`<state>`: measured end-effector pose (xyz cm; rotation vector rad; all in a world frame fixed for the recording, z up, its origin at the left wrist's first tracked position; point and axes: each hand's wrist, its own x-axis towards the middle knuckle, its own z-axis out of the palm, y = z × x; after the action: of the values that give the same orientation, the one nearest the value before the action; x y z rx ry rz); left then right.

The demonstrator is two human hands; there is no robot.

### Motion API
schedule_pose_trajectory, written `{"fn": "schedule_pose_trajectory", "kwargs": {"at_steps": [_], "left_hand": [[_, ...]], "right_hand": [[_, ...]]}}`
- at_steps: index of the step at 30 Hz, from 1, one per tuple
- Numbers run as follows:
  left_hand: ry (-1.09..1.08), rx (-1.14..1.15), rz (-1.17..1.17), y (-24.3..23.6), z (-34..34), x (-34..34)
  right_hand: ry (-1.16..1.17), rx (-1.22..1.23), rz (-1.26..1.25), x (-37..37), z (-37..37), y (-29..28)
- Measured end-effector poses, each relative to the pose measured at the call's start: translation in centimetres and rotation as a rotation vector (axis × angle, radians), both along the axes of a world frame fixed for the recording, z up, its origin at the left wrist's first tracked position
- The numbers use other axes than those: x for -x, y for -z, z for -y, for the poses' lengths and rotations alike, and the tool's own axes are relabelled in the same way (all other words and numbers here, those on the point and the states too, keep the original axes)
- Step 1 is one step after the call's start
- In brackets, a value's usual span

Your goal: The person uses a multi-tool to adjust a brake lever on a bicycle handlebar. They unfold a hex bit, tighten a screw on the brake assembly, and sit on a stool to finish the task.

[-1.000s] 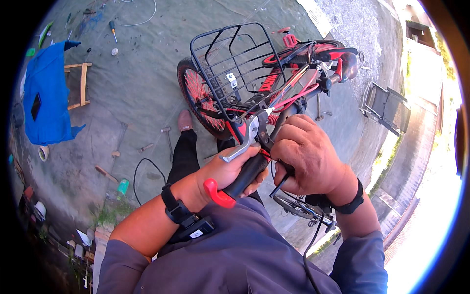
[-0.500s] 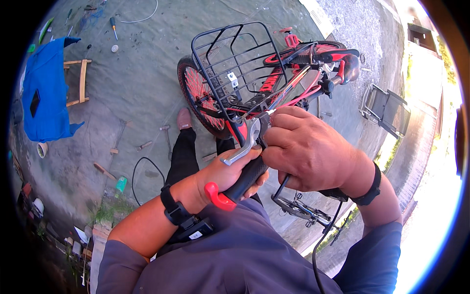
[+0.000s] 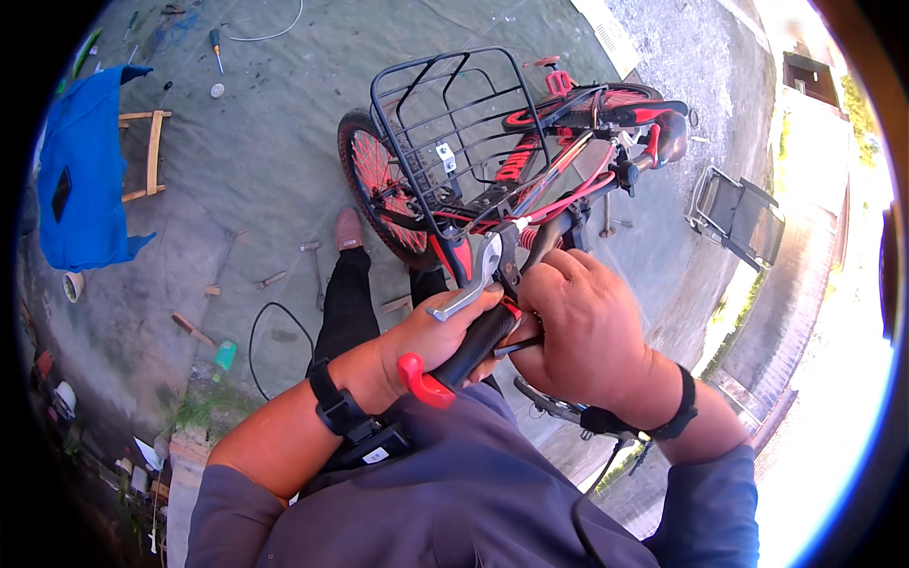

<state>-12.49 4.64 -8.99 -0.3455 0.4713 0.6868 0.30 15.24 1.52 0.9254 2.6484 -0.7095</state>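
Head view has us leaning over the handlebar (image 3: pixel 559 230) of a red and black bike (image 3: pixel 512 168), which is right in front of us on the floor (image 3: pixel 275 161). Our left hand (image 3: pixel 434 331) has its fingers clamped round the black grip (image 3: pixel 483 341), thumb up by the base of the silver lever (image 3: pixel 480 277). A red cap (image 3: pixel 423 381) pokes out past that hand, at the near end of the grip.

Our right hand (image 3: pixel 589 331) is just beside it, fingers curled together on a thin dark rod (image 3: pixel 517 347), which sticks out toward the grip. Can't tell if the rod's tip touches anything, fingers are in the way.

Black wire basket (image 3: pixel 454 137) sits past the lever, above the front wheel (image 3: pixel 374 180). Off to our left we've got a blue cloth (image 3: pixel 90 222) over a wooden frame (image 3: pixel 154 156), plus a hammer (image 3: pixel 316 270) and a screwdriver (image 3: pixel 216 43) on the floor. Folding chair (image 3: pixel 739 213) is well off to our right.
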Motion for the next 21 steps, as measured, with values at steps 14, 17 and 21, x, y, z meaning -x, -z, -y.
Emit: {"fn": "schedule_pose_trajectory", "kwargs": {"at_steps": [14,17,21], "left_hand": [[0.048,-0.064,-0.005,0.8,0.1,-0.1],[0.047,-0.079,0.022,0.9,0.2,0.0],[-0.014,-0.103,0.005,1.1,0.5,-0.3]], "right_hand": [[0.364,0.495,-0.13,-1.9,-0.2,-1.8],[0.393,0.575,-0.09,-1.4,-0.5,-2.3],[0.341,0.604,-0.108,-1.0,-0.6,-1.7]]}}
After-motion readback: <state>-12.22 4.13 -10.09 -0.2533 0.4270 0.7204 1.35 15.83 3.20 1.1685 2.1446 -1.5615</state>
